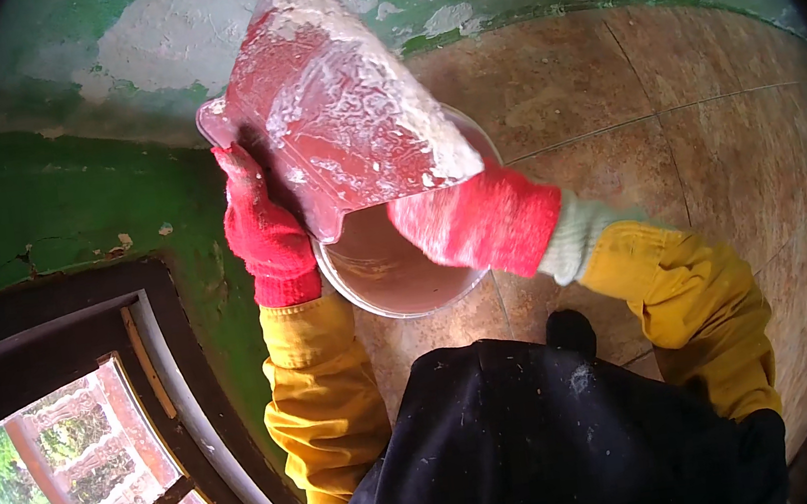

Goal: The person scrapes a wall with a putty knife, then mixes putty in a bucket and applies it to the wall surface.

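A red plastic scoop-like board (315, 102), crusted with white paste, is tilted over a round bucket (399, 293) in the head view. My left hand (265, 229), in a red glove, grips the board's left side. My right hand (475, 218), in a red glove with a pale cuff, is at the bucket's mouth under the board's lower edge; its fingers are hidden, and so is whatever they might hold. Part of the bucket's inside shows brownish; the rest is covered by the board and hand.
A green wall (75, 202) with flaking white patches runs along the top and left. A dark-framed window (77, 463) is at lower left. The floor has brown tiles (564, 81). My dark shoe (570, 332) shows below the bucket.
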Demonstrator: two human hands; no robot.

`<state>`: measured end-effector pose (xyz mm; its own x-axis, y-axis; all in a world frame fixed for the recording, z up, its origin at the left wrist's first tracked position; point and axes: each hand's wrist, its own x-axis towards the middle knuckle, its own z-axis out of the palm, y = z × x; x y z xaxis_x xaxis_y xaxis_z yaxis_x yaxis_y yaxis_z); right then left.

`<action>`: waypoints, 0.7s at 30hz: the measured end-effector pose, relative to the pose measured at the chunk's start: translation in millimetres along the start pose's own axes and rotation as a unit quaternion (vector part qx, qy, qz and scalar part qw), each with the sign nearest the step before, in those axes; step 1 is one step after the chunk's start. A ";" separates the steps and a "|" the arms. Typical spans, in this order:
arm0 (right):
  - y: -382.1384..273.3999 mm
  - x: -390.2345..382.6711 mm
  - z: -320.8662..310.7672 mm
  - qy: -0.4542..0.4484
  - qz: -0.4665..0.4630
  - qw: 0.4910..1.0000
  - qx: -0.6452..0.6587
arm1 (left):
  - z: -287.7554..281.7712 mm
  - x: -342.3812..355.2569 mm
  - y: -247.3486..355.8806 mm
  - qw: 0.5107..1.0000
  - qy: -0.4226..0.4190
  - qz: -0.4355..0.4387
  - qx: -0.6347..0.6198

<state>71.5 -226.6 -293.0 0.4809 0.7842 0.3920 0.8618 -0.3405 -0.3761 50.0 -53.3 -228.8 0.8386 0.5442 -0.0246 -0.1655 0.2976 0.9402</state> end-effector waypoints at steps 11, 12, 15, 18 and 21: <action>-24.1 14.2 -5.1 0.023 0.071 0.991 0.109 | -10.7 3.1 -0.7 0.999 0.025 0.025 0.020; -27.8 12.6 -4.3 0.023 0.071 0.991 0.110 | -11.5 3.2 -1.3 0.999 0.025 0.025 0.021; -49.4 14.1 -20.6 -0.133 -0.013 0.981 -0.142 | -11.9 6.7 -5.7 0.999 0.021 0.037 0.024; -51.9 13.5 -25.5 -0.134 -0.038 0.962 -0.236 | -13.7 9.8 -8.0 0.998 0.010 0.025 -0.049; -34.8 8.2 -7.3 -0.086 0.050 0.987 -0.124 | -17.5 10.9 -8.0 0.998 0.025 0.048 0.030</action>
<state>46.6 -212.1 -270.6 0.5492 0.8099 0.2062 0.8348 -0.5200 -0.1808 51.4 -36.0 -242.5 0.7937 0.6062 0.0511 -0.2107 0.1952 0.9579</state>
